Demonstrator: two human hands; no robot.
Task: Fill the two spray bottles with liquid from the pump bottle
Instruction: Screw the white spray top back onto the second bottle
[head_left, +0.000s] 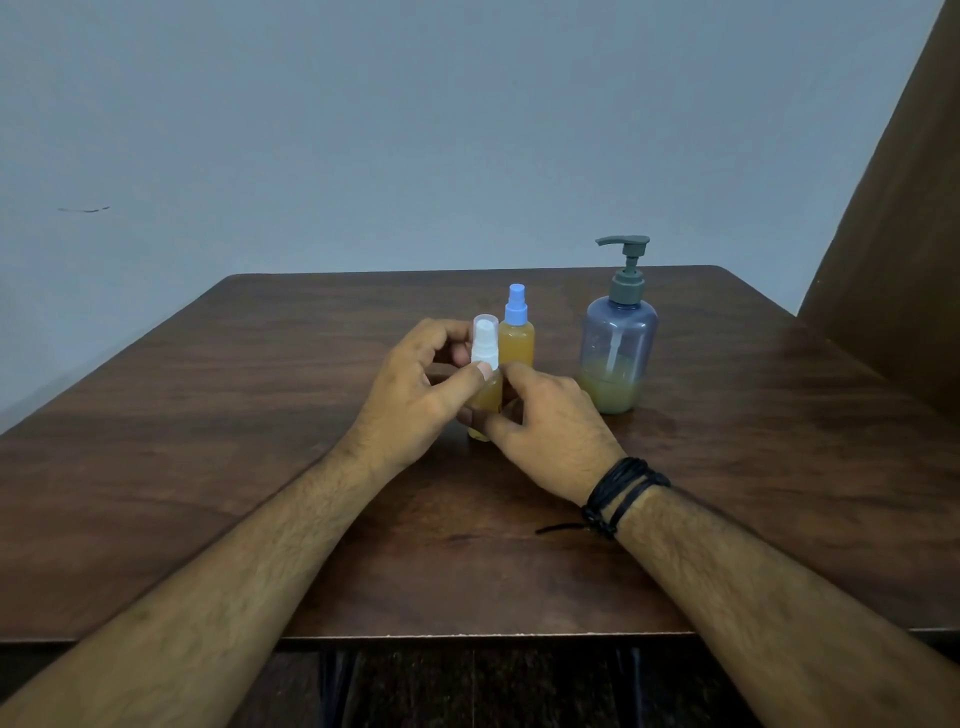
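Hands (415, 384) (545, 426) both gripping white-capped spray bottle (486, 364) | mid-table (208, 415), edges well apart

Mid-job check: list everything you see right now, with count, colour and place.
Pump bottle: one, blue-grey with a grey pump, yellowish liquid low inside, right of the spray bottles.
Blue-capped spray bottle: one, amber liquid, standing just behind the hands.
White-capped spray bottle: one, amber liquid, clear cover on top, held between both hands.
Table: one, dark brown wood.
Wristband: one, black cord, right wrist.
Left hand: fingers pinch the white sprayer.
Right hand: grips the bottle's body.
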